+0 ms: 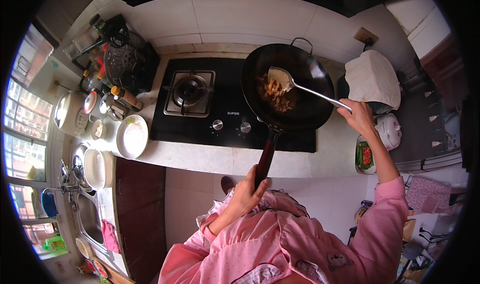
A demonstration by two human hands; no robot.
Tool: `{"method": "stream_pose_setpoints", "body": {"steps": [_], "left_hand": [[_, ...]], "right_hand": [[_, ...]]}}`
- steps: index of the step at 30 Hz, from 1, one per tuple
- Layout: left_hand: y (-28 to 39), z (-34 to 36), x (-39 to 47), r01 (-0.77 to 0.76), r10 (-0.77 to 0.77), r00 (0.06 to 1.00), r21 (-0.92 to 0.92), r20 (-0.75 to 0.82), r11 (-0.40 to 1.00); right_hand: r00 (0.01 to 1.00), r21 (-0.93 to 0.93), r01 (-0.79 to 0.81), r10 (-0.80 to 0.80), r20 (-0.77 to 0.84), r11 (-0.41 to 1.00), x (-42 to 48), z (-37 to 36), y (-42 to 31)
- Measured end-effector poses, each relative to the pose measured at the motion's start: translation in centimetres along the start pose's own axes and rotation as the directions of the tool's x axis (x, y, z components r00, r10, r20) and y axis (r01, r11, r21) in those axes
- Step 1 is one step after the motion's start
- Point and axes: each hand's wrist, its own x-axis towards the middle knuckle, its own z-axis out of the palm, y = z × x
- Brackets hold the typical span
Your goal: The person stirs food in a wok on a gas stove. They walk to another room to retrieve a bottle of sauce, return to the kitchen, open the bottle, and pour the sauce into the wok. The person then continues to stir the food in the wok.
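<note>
A dark wok [311, 111] sits over the right side of a black Supor gas cooktop [228, 134]. My left hand [245, 190] is closed around its dark reddish handle [266, 158]. In my right hand [358, 115] is the metal handle of a spatula [315, 93], which slants down into the wok. The spatula's blade [279, 78] lies against browned pieces of food [277, 96], gathered left of the wok's middle. A small loop handle [303, 40] stands at the wok's far rim.
Left of the cooktop's bare burner [187, 91] are a white plate [132, 136], a sauce bottle [127, 98] and a rice cooker [71, 111]. On the right are a dish of cut red and green peppers [364, 156], a lidded white pot [388, 130] and a cloth-covered appliance [373, 79]. A sink [89, 214] lies far left.
</note>
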Motion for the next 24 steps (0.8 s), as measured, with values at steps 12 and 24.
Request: {"method": "stream_pose_setpoints", "body": {"steps": [12,24], "left_hand": [[1.2,-0.4,0.1,-0.013,0.013,0.999,-0.002,0.031,1.0],[1.0,0.0,0.0,-0.004,0.004,1.0,-0.035,-0.004,0.999]], "right_hand": [[0.985,-0.327,-0.138,0.165,0.058,0.935,-1.6,-4.0,-1.9],[0.829,0.255,-0.476,0.332,0.45,0.841,3.7,2.5,8.1]]}}
